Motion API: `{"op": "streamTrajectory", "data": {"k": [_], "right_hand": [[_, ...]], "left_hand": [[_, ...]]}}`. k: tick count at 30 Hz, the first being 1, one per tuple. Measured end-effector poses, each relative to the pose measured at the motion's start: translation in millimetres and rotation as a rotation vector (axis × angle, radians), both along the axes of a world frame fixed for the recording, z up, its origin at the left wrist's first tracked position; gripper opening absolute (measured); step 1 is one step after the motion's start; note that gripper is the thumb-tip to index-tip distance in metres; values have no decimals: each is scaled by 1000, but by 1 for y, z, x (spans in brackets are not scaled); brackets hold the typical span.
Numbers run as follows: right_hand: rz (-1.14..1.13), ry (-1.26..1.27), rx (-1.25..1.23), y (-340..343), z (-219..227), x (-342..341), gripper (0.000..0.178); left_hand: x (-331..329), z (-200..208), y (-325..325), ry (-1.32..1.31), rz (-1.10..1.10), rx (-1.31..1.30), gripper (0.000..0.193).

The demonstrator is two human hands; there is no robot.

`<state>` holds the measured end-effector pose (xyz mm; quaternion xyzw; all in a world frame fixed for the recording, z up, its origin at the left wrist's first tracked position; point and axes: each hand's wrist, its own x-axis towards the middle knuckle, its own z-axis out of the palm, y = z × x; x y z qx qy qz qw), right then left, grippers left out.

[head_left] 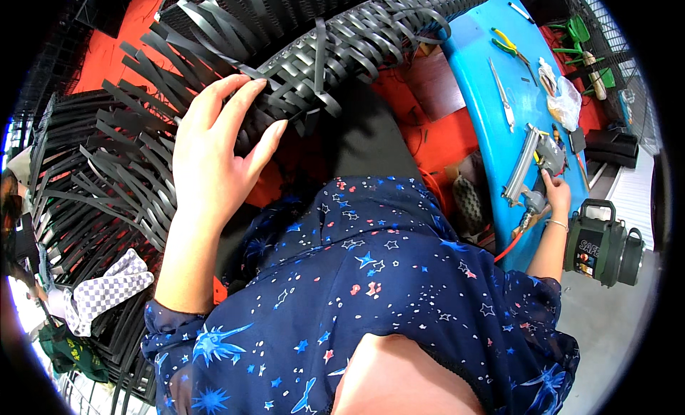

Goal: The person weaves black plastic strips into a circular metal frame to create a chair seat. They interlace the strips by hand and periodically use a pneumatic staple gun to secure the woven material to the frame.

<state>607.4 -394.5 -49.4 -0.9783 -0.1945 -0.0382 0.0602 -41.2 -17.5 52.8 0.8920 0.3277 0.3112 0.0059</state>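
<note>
A long piece woven from flat black strips (314, 65) runs from in front of me toward the upper right, loose strip ends fanning out on its left. My left hand (214, 130) lies against its near end, fingers stretched out and thumb spread apart. My right hand (557, 194) is closed round the grip of a pneumatic staple gun (549, 157), which rests on the blue table (471, 80) at the right. A red air hose (509, 248) joins the gun. Part of the right hand's grip is hidden by the gun.
On the table lie yellow-handled pliers (505, 43), scissors (501, 94), a white-capped pen (521, 13) and a clear plastic bag (566, 105). A dark green portable speaker (603, 242) stands beyond the right arm. Black strips (78, 180) and a checkered cloth (114, 283) fill the left side.
</note>
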Motion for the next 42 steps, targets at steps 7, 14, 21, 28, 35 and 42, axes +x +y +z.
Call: {"op": "streamTrajectory", "data": {"k": [7,14,21,28,35,42], "right_hand": [[441,82,666,144,79,-162,26],[1417,242,637,271,98,-424,23],[1297,62,731,305,87,-449,19],[1233,136,930,303,70,-451,27],[1160,396,893,303,63,-459,23],[1180,668,868,295,57,-453,24]], "left_hand": [[0,-2,0,-10,7,4,49],[1,-1,1,-22,3,-5,48],[6,-1,0,-91,-1,44,48],[3,3,-4,-65,15,27,44],[6,9,-2,-56,-6,-31,42],[-1,7,-3,-23,11,-18,46]]}}
